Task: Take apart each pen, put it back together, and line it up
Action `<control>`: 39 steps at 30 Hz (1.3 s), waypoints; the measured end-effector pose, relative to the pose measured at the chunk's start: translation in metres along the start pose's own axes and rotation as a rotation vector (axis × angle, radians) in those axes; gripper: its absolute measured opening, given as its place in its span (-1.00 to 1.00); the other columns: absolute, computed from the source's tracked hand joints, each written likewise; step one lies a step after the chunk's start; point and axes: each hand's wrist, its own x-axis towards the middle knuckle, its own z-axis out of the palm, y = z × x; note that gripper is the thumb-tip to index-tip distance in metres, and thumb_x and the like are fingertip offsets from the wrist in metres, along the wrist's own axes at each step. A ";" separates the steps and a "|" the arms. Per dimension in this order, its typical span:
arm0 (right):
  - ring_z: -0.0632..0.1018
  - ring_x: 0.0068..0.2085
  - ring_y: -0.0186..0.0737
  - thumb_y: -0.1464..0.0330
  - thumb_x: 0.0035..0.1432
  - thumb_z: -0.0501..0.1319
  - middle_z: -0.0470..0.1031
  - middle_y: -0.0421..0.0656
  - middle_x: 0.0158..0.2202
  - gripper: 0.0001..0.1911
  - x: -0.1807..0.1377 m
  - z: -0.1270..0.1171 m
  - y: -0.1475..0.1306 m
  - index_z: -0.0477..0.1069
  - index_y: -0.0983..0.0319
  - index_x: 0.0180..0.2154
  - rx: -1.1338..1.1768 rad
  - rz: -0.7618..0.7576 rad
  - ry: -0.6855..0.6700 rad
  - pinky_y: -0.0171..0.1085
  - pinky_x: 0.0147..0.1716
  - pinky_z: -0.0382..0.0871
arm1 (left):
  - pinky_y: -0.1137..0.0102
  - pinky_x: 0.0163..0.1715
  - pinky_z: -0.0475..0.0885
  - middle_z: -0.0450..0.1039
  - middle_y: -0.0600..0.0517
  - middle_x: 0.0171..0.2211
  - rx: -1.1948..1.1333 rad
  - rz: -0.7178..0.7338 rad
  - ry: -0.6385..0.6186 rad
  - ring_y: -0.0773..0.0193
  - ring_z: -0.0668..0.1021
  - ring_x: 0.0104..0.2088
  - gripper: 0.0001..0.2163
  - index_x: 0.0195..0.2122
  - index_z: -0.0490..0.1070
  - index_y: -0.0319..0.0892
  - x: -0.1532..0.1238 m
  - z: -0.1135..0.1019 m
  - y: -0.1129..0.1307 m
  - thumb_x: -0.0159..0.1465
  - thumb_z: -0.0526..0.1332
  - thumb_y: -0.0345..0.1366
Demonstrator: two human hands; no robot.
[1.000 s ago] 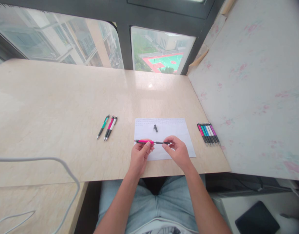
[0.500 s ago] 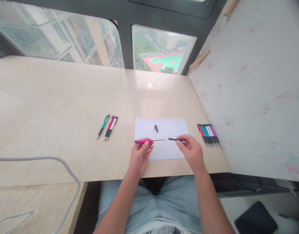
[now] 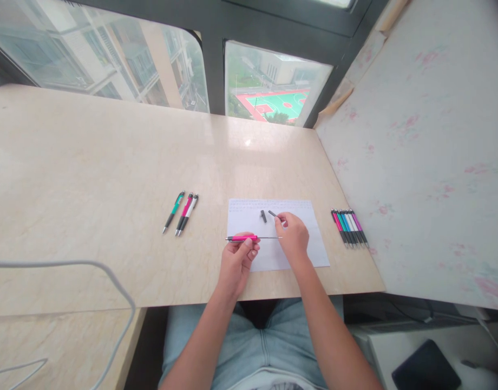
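Note:
My left hand [image 3: 237, 259] is closed on the pink barrel of a ballpoint pen [image 3: 244, 238], held level above a sheet of paper [image 3: 292, 259]. A thin refill [image 3: 269, 237] sticks out of the barrel to the right, its tip close to my right hand. In the fingers of my right hand [image 3: 294, 237] is the black grip section of the pen [image 3: 272, 214], partly hidden by the fingers. Just left of that grip section, a small black piece [image 3: 263, 216] lies on the paper; its kind I cannot make out.
Left of the paper lie a green pen [image 3: 174, 211], a pink pen [image 3: 184, 213] and a white pen [image 3: 188, 215]. A row of several coloured pens [image 3: 349, 227] lies by the papered wall [image 3: 419, 162]. A white cable [image 3: 106, 273] arcs over the table's [image 3: 90, 227] left side.
My right hand has moved left and away from me with the black grip section, bringing it near the small black piece. My left hand keeps the pink pen nearly where it was.

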 end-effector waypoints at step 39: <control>0.55 -0.31 -0.20 0.25 0.22 0.22 0.57 -0.14 -0.35 -0.83 -0.046 -0.050 -0.011 0.50 0.20 -0.32 0.601 0.108 -0.244 -0.26 -0.32 0.44 | 0.54 -0.34 0.49 0.61 -0.08 -0.22 0.084 -0.023 -0.096 0.36 0.63 -0.33 -0.75 -0.16 0.41 -0.19 -0.003 0.004 -0.002 0.19 0.39 -0.29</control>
